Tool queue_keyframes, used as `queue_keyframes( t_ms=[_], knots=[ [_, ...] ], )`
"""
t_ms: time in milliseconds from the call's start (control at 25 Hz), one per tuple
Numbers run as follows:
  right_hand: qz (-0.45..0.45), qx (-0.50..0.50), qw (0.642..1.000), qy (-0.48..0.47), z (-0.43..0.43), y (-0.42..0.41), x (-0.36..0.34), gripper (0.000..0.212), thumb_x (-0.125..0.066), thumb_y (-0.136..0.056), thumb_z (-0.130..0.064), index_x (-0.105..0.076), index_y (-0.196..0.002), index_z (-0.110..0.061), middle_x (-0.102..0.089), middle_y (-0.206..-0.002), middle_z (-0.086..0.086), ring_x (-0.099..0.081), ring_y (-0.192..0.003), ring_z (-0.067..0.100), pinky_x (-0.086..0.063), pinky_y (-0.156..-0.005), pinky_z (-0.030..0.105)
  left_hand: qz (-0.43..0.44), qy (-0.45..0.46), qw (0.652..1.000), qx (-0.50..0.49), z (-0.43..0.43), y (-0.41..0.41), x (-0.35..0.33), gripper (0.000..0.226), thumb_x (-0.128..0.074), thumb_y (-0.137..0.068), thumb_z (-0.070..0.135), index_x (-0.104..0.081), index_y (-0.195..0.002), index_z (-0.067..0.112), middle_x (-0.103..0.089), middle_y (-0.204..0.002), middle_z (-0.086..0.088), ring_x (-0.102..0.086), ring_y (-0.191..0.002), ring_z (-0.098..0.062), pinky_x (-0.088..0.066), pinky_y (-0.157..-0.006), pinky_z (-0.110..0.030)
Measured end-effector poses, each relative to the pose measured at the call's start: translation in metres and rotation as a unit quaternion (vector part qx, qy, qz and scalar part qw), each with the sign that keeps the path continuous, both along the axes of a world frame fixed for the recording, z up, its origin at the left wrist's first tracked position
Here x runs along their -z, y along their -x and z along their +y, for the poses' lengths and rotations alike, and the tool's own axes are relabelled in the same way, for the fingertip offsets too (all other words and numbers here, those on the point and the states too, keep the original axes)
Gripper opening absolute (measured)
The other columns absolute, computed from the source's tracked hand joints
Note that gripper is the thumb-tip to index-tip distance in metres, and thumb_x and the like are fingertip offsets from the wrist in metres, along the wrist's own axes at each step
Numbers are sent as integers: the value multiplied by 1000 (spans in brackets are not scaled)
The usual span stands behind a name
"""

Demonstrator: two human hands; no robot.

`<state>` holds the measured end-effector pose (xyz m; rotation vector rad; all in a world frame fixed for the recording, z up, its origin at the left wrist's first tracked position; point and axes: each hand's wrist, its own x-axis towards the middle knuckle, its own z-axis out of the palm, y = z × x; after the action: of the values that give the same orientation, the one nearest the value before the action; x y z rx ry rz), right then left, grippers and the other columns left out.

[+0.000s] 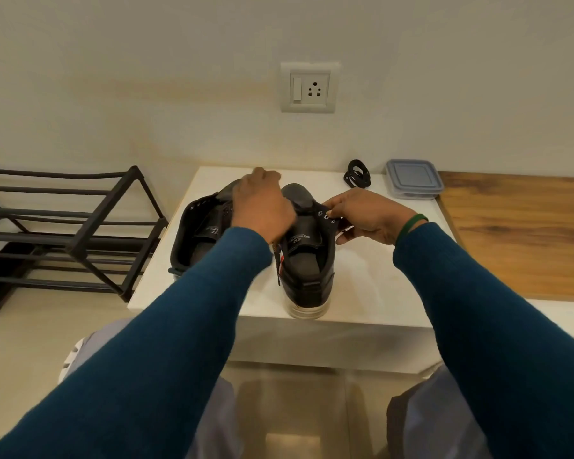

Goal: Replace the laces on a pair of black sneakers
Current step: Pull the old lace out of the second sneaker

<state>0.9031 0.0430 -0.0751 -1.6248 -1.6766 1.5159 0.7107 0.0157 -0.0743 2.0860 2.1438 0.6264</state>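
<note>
Two black sneakers stand side by side on a white table (371,293), heels toward me. The right sneaker (307,260) has a white sole and its tongue raised. My right hand (365,217) pinches its right eyelet flap, where several eyelets show bare. Over the left side of that sneaker's tongue my left hand (262,203) is curled, and what it holds is hidden. A black lace end (276,265) hangs down the sneaker's left side below that hand. The left sneaker (196,236) sits partly behind my left arm. A coiled bundle of black laces (357,173) lies at the table's back.
A lidded clear plastic container (413,178) sits at the table's back right corner, next to a wooden surface (517,233). A black metal shoe rack (67,226) stands on the floor to the left. A wall socket (309,87) is above the table.
</note>
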Motion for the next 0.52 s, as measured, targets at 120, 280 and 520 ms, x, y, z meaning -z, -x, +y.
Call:
queue_keyframes(
  t_ms=[120, 280, 520],
  knots=[
    [7, -9, 1000, 0, 0, -4, -1, 31, -47, -96, 2, -76, -101, -10, -73, -81, 9, -67, -65, 13, -59, -63, 30, 97, 50, 990, 92, 0, -25, 7, 40, -50, -95, 32, -58, -134, 23, -50, -144, -5, -24, -147, -30, -2, -122, -55],
    [14, -8, 1000, -3, -3, -3, -2, 29, -48, -97, 0, -74, -105, -10, -73, -84, 10, -67, -69, 15, -59, -64, 30, 163, 78, 982, 59, 5, -38, 9, 26, -53, -98, 35, -64, -118, 23, -61, -121, -4, -44, -131, -29, -6, -121, -58],
    [46, 3, 999, 13, -6, -6, -3, 24, -47, -102, -9, -69, -113, -7, -68, -88, 12, -64, -73, 20, -58, -64, 32, -22, -21, 997, -69, 6, 7, -5, 13, -58, -86, 17, -64, -98, 14, -65, -93, -6, -60, -80, -28, -49, -72, -38]
  ],
)
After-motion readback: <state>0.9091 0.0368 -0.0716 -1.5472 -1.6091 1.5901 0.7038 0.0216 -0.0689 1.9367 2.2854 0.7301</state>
